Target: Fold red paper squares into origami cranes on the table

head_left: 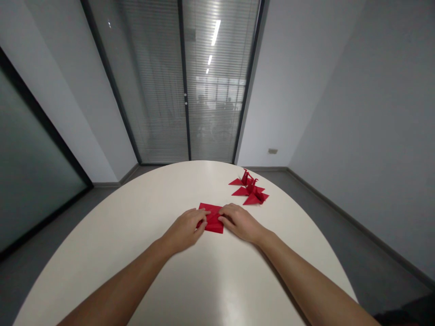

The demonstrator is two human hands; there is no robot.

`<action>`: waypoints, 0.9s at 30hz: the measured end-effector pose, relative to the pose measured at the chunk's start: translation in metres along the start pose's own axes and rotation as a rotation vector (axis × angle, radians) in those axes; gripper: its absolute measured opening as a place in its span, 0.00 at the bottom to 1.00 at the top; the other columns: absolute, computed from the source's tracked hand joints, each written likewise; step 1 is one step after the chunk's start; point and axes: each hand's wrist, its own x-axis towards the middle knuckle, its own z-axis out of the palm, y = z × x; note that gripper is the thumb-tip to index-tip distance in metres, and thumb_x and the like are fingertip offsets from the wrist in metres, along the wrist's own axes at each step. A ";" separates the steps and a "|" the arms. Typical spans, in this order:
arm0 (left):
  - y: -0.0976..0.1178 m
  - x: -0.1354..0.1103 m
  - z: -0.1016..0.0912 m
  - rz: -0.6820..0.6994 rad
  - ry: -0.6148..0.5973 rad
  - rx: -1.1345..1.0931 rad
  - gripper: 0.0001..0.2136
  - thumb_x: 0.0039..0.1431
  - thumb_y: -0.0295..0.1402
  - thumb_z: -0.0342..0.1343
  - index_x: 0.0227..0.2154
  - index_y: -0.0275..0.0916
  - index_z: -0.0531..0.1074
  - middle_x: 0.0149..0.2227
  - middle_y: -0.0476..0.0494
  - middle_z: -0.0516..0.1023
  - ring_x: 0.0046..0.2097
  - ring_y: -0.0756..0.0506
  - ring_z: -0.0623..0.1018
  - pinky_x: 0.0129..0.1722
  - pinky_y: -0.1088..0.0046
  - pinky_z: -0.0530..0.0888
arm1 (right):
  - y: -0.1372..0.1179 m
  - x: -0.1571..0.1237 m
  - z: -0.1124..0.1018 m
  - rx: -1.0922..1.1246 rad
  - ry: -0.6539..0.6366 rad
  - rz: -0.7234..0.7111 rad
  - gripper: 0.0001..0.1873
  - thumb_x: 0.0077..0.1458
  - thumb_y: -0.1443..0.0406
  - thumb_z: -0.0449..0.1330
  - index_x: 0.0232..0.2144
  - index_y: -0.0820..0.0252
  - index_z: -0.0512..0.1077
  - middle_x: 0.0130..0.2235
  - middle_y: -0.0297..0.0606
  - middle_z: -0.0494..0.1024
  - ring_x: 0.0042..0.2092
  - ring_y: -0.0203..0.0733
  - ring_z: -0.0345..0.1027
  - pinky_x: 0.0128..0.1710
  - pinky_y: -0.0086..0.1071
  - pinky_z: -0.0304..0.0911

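A white round table (142,213) is filling the near half of the scene, its pale top catching a soft shine at the near side. Red paper (214,222), folded into a small flat piece, is lying around the table's middle. The left hand (186,228) is resting on the paper's left side, its fingers bending over it; the right hand (243,222) is touching the right edge with curled fingers. Whether either hand is pinching the paper or only pressing it down, I cannot tell. Farther off and to the right, red cranes (251,190) are sitting in a close cluster.

Beyond the table's far edge, blinds (159,90) are covering a dark-framed glass wall, where bright light strips (215,32) are showing. A frosted panel (30,158) is standing at left. Pale walls (384,136) are meeting in a corner at right, a small plate (273,151) sitting low on the far one. Grey floor (322,201) is showing around the table.
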 end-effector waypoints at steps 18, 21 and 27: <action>-0.007 -0.002 0.004 0.008 0.013 0.015 0.20 0.63 0.25 0.50 0.57 0.41 0.68 0.53 0.40 0.78 0.52 0.42 0.78 0.55 0.59 0.73 | 0.010 0.004 0.014 -0.008 0.113 0.080 0.11 0.65 0.69 0.56 0.48 0.57 0.73 0.46 0.40 0.81 0.48 0.46 0.73 0.59 0.47 0.58; -0.008 -0.002 0.004 0.088 0.012 0.044 0.16 0.64 0.25 0.51 0.51 0.43 0.75 0.53 0.43 0.79 0.53 0.42 0.77 0.56 0.58 0.72 | 0.011 0.005 0.014 -0.021 0.124 0.111 0.14 0.64 0.70 0.56 0.51 0.56 0.71 0.49 0.40 0.80 0.51 0.46 0.73 0.63 0.53 0.52; -0.006 -0.003 0.001 0.110 0.037 0.104 0.13 0.66 0.30 0.52 0.49 0.45 0.78 0.51 0.42 0.80 0.52 0.41 0.76 0.55 0.55 0.72 | 0.005 0.007 0.011 -0.077 0.195 0.084 0.13 0.62 0.69 0.58 0.49 0.59 0.73 0.44 0.43 0.79 0.47 0.47 0.71 0.54 0.44 0.63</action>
